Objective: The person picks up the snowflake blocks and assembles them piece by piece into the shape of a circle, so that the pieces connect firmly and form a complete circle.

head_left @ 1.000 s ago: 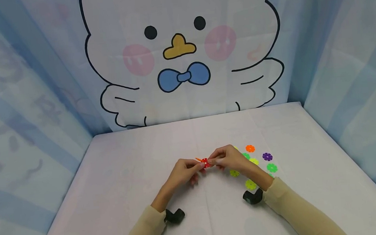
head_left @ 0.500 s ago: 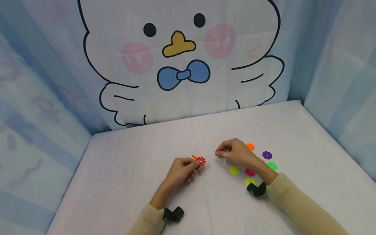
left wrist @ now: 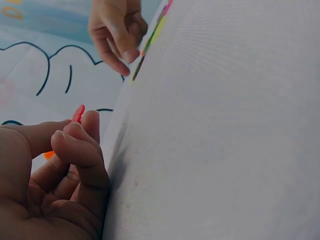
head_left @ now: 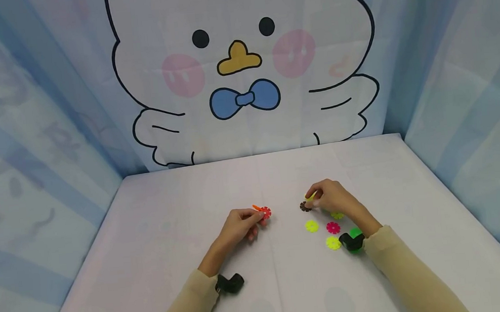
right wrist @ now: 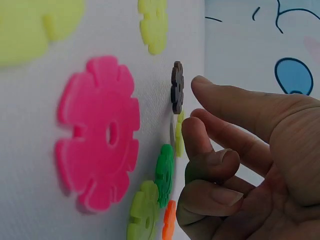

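Observation:
My left hand (head_left: 241, 226) pinches a red notched disc (head_left: 266, 212) between thumb and fingers, with an orange disc (head_left: 256, 208) joined to it and seen edge-on. In the left wrist view the red disc (left wrist: 78, 113) pokes up past the fingertips of my left hand (left wrist: 65, 175). Beside a dark brown disc (head_left: 305, 206) is my right hand (head_left: 331, 197), thumb and fingers apart. The right wrist view shows a small gap between the brown disc (right wrist: 177, 88) and the fingertips of my right hand (right wrist: 240, 145), which hold nothing.
Around and under the right hand lie more discs on the table (head_left: 182, 201): a pink one (head_left: 333, 227), yellow ones (head_left: 311, 226) and green ones (head_left: 355, 233). A patterned cloth (head_left: 247, 126) hangs behind. Black wrist devices (head_left: 230, 283) sit at both cuffs.
My right hand has left the red disc and moved right to the brown one, its fingers now parted. My left hand has shifted slightly left, still pinching the red and orange pieces.

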Tool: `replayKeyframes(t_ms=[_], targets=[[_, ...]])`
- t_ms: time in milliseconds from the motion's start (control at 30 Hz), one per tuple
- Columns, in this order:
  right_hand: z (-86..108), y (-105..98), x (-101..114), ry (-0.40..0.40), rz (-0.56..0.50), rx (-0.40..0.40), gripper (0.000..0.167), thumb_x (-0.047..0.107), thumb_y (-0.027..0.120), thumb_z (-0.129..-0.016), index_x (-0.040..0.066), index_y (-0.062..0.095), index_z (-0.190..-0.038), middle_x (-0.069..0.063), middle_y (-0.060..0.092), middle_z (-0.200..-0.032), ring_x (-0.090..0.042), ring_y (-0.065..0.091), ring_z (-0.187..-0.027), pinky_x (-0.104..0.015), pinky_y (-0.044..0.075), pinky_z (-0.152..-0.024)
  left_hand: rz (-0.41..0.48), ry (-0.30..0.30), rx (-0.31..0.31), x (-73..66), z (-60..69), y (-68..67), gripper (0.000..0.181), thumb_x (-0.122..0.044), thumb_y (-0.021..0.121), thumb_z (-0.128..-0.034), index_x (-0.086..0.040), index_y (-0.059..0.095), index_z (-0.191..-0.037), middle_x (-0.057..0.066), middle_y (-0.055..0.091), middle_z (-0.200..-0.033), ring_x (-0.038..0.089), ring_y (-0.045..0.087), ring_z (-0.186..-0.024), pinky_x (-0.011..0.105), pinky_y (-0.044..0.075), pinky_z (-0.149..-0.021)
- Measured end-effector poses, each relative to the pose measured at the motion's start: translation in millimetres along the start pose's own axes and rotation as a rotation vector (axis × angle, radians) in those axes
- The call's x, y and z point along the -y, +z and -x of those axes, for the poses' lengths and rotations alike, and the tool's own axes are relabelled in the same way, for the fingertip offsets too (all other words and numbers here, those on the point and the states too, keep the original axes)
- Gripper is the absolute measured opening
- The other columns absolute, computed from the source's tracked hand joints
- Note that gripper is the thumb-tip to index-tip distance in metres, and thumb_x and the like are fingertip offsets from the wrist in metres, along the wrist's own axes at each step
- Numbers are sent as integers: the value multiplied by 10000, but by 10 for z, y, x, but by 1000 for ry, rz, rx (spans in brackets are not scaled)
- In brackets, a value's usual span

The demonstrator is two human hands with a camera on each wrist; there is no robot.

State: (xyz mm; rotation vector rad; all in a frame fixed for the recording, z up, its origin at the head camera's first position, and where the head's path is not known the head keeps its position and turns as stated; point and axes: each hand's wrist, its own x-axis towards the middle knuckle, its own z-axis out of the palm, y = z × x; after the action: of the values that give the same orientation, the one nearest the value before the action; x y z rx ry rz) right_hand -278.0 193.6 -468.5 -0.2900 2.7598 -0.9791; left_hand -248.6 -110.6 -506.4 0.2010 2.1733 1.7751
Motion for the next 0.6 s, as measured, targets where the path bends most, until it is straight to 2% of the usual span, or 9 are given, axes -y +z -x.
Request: replayKeyframes(t_ms=[133,367,600], targets=[[-1,-11,-19,-3,-16,30,272,196,835,-905,55,785,-1133,-92,689,-904,-196,571,-788,-272,481,-674,9,-2,-6,-9,7,0,255,-213,701,-1029,32,768,-1026,-21,729,-785,72,488,-500,216,438,-483],[14,9,-38,-38,22,52,290,208,839,-901,60,791,-1146,-85,699,-911,-183,573,-803,-261,466,-685,4,-5,-8,-10,15,9,251,-212,697,-1032,29,768,-1028,-25,730,-785,69,495,-507,217,450,-484],[15,18,-10,-41,9,66,259,155,835,-898,12,741,-1093,-87,648,-911,-190,552,-812,-275,460,-699,8,-1,-3,-8,21,12,252,-210,696,-1031,32,766,-1023,-20,731,-792,72,496,-510,218,451,-487]])
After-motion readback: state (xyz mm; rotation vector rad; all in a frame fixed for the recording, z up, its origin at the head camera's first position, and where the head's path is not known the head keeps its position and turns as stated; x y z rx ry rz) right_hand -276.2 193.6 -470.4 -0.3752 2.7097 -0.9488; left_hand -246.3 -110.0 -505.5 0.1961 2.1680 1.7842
